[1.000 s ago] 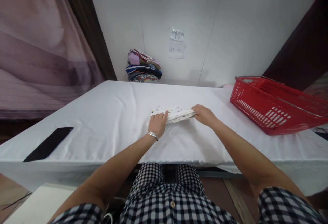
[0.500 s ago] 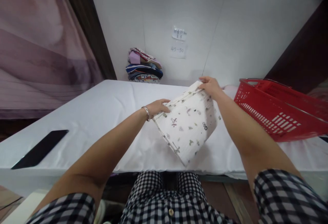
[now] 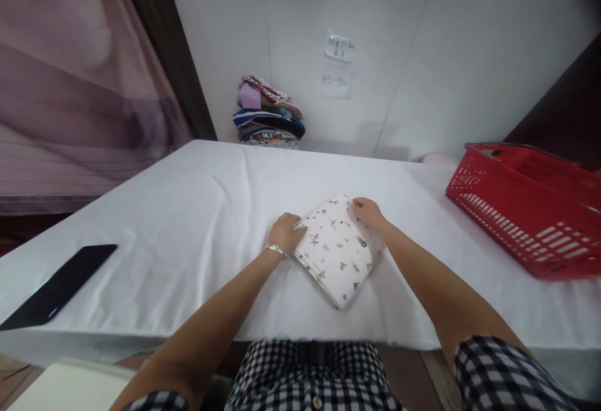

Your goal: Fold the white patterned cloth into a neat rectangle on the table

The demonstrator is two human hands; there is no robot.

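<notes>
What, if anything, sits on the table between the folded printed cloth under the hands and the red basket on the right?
Nothing visible. Only bare white table cover lies between the folded printed cloth and the red basket. Left hand and right hand rest directly on the cloth's far corners.

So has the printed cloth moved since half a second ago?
Yes. The printed cloth was held up, tilted above the table; now it lies flat on the sheet, with the left hand and right hand on its far edges.
</notes>
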